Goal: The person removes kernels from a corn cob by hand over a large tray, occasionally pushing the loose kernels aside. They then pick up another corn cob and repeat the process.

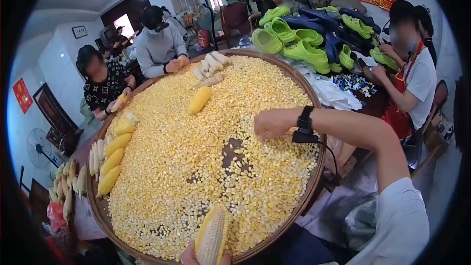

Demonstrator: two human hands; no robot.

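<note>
My left hand (188,254), partly cut off at the bottom edge, grips a corn cob (212,233). Its facing side is stripped to the pale core, and yellow kernels line its edges. My right hand (274,123) is at the right part of the big round tray (314,186), down at the loose corn kernels (162,167). Its fingers curl downward and whatever they hold is hidden. A black device with a cable (305,126) is strapped to that wrist. Beyond my right hand, a full yellow cob (199,100) lies on the kernels.
More yellow cobs (114,161) line the tray's left side, with bare cobs (211,66) at its far side. Two people (159,44) handle corn across the tray. Green and navy clogs (306,54) are heaped at the right, near a seated person (417,78). Unshelled cobs (66,184) lie lower left.
</note>
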